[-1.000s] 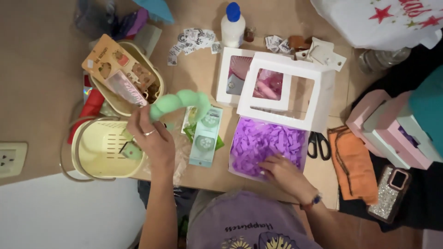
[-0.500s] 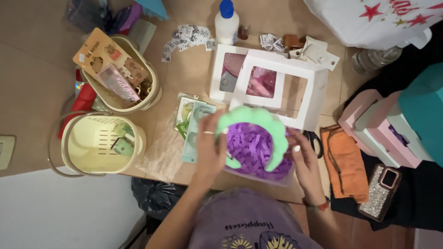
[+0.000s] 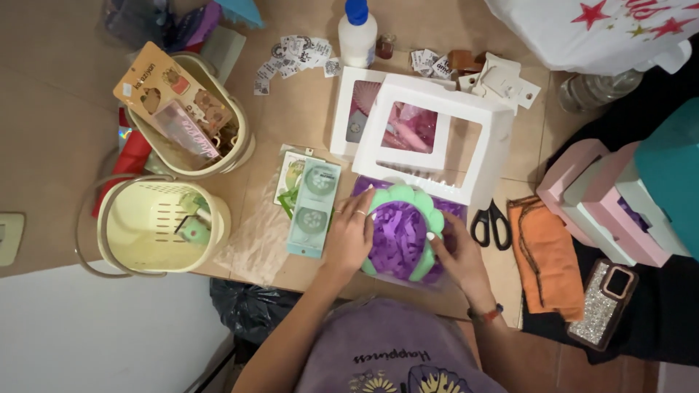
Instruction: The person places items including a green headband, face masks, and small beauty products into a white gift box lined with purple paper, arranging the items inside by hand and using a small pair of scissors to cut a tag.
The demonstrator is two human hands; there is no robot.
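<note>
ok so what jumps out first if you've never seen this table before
The eye lands on the green scalloped ring in the middle, pressed onto bright purple shredded paper by the left hand and right hand. Just behind it stands a white window box with pink things inside. On the left sit two pale yellow baskets, and black scissors lie right of the hands.
</note>
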